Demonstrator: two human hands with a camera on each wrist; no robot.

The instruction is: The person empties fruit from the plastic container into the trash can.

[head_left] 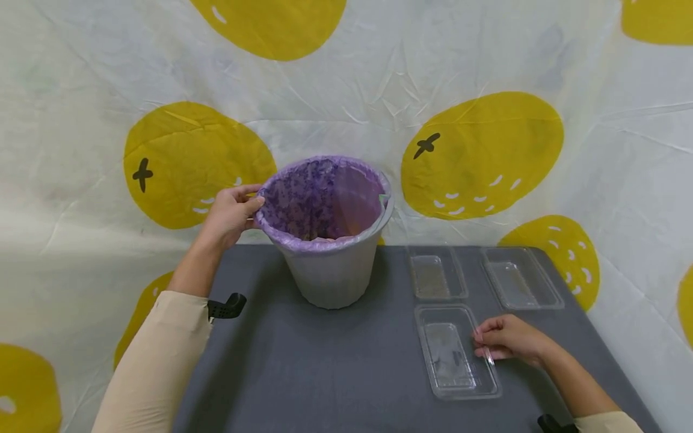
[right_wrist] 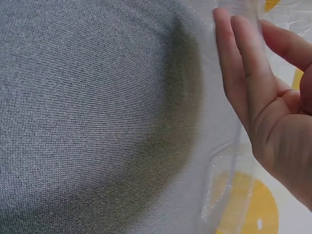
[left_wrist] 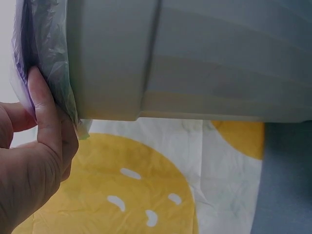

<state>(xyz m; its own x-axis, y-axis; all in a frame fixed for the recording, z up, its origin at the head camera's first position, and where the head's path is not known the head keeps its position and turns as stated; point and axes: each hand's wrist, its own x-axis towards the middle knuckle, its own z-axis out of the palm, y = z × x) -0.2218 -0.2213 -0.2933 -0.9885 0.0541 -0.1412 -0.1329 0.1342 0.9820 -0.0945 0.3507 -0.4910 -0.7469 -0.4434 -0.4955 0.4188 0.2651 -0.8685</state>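
Note:
A pale grey bucket [head_left: 332,279] stands at the back of the grey table, lined with a purple plastic bag [head_left: 300,204] folded over its rim. At the bucket's left side my left hand [head_left: 227,215] pinches the rim and the bag's edge between thumb and fingers. In the left wrist view the bag's fold [left_wrist: 51,44] lies against the fingers. My right hand [head_left: 511,338] pinches the right edge of a clear plastic container [head_left: 446,355], shallow and rectangular. Whether that container is fully off the table cannot be told. Something pinkish lies low in the bucket, mostly hidden.
Two more clear plastic containers [head_left: 437,273] [head_left: 522,279] lie behind the held one, right of the bucket. The grey table [head_left: 325,367] reaches back to a white cloth backdrop [head_left: 346,90] printed with yellow fruit shapes.

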